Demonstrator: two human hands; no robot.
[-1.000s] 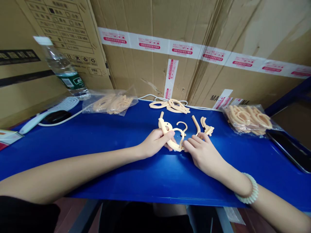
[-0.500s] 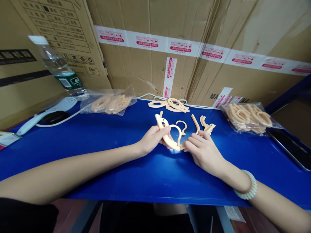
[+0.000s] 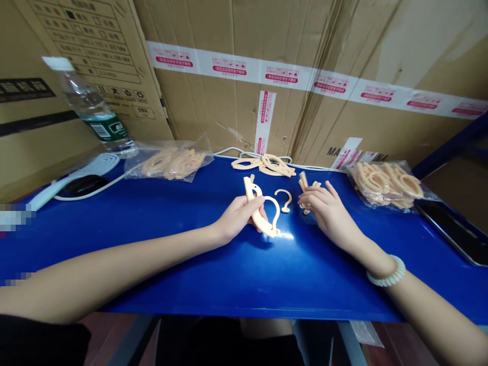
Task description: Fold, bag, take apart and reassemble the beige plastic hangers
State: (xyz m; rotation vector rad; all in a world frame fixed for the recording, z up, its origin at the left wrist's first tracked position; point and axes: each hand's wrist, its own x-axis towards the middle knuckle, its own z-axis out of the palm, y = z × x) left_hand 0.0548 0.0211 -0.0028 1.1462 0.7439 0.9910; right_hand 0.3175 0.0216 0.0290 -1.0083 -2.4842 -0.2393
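Note:
My left hand (image 3: 239, 216) is closed around a curved peach plastic piece (image 3: 258, 211) with a thin hook looping off its lower end, held just above the blue table (image 3: 183, 254). A small loose hook (image 3: 284, 199) lies on the table just right of it. My right hand (image 3: 326, 208) reaches over a few loose peach strips (image 3: 304, 181) farther right, fingers curled onto them; whether they are gripped is hidden.
A pile of peach parts (image 3: 267, 164) lies at the table's back. Clear bags of the same parts sit at back left (image 3: 171, 161) and right (image 3: 385, 183). A water bottle (image 3: 91, 109), white comb (image 3: 76, 175), dark phone (image 3: 453, 229) and cardboard boxes (image 3: 267, 71) surround the work area.
My right hand let go of the hook end of the held piece and moved right and back onto the loose strips. My left hand kept the curved piece, lifting it slightly.

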